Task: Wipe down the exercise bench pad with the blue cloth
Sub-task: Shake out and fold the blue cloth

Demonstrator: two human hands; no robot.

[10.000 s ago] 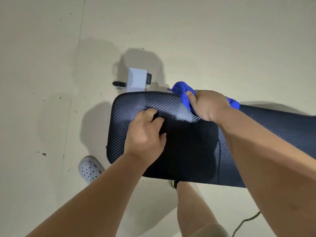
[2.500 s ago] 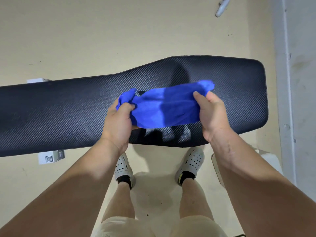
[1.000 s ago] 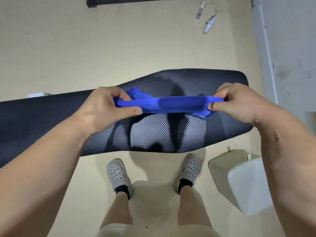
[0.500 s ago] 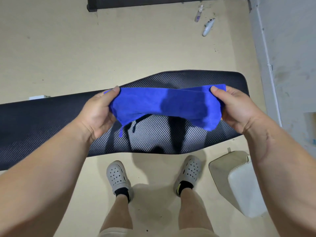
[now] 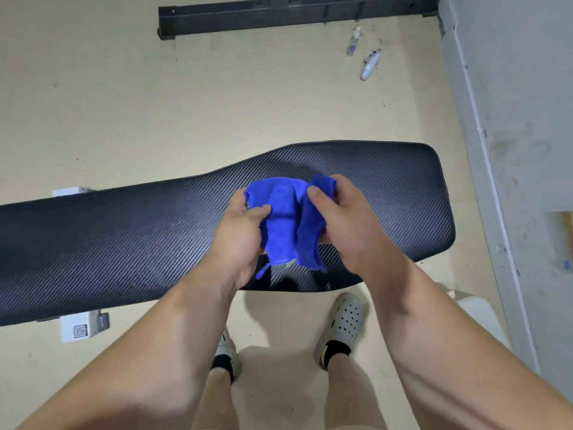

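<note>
The black, carbon-weave exercise bench pad (image 5: pixel 124 237) runs across the view from the left edge to its wider rounded end at the right. Above that wider part I hold the blue cloth (image 5: pixel 286 221) folded into a hanging bundle. My left hand (image 5: pixel 240 240) pinches its left fold with thumb on top. My right hand (image 5: pixel 344 225) grips its right fold. The cloth hangs between both hands, and I cannot tell whether its lower edge touches the pad.
My two feet in grey perforated clogs (image 5: pixel 345 318) stand on the beige floor just in front of the bench. A white bin (image 5: pixel 480 315) sits at the right by the grey wall. A black frame bar (image 5: pixel 279 17), a small bottle (image 5: pixel 353 41) and a white device (image 5: pixel 370 65) lie beyond.
Half a second ago the cloth was stretched wide between my hands. My hands have come together and the cloth is now folded into a narrow bundle.
</note>
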